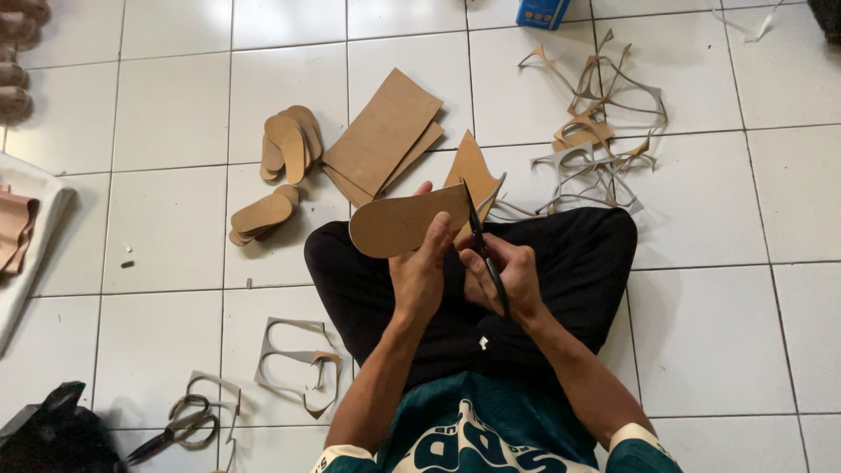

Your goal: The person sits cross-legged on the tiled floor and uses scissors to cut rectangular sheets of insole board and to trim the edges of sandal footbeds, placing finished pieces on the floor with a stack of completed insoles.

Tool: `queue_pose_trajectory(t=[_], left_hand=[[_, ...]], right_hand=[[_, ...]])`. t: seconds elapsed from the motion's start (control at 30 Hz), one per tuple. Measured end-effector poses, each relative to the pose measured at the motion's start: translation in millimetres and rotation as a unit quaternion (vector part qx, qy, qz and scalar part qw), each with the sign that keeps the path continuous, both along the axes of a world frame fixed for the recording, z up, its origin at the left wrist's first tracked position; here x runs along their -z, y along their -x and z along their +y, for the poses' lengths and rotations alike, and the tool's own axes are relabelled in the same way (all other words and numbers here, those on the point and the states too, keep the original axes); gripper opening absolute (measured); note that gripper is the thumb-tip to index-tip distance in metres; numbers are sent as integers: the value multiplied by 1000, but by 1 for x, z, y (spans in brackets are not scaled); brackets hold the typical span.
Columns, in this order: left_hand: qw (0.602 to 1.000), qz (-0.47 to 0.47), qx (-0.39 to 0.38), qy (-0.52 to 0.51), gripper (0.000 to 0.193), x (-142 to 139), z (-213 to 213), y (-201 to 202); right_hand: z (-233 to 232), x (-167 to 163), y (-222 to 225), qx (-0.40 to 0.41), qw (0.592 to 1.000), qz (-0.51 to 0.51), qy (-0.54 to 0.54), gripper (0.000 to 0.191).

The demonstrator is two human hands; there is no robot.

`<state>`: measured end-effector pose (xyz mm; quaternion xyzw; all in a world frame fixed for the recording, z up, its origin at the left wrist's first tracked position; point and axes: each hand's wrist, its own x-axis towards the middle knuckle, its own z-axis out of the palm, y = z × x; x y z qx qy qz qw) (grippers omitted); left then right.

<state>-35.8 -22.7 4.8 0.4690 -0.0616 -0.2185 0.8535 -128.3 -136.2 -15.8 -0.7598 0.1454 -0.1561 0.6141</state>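
The left hand (420,273) pinches a brown card sole (405,222) by its near right edge, thumb on top, fingers curled behind it. The sole sticks out to the left and far side of that grip, held flat above the person's lap, over the black trousers (578,263). The right hand (512,278) is closed around the handles of black scissors (484,250), whose blades point away and meet the sole's right end, just beside the left fingertips. A thin offcut strip (492,194) curls off at the blade tips. Whether the blades are parted or shut cannot be told.

On the tiled floor (718,333), far of the knees, lie a stack of card sheets (383,136), a triangular piece (473,166) and, to their left, two piles of cut soles (292,140) (263,215). Far right sits a tangle of scraps (596,131). Near left lie a cut-out sheet (298,359) and a second pair of scissors (175,429), well apart from both hands.
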Motion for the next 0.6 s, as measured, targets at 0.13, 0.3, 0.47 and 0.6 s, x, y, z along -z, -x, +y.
queue_pose_trajectory(t=[0.13,0.3,0.47,0.6], left_hand=[[994,-49,-44,-84,48,4,-1,8],[999,-12,-6,-52,48,2,3,9],[999,5,-3,-45,45,2,5,9],[1000,9,18,-23,48,2,6,5]], right_hand=[[2,1,-2,-8,1000,23,-17,51],[-1,4,-5,-7,999,-35,-4,55],[-1,7,-2,1,1000,-2,-7,56],[-4,10,-1,0,999,-33,10,56]])
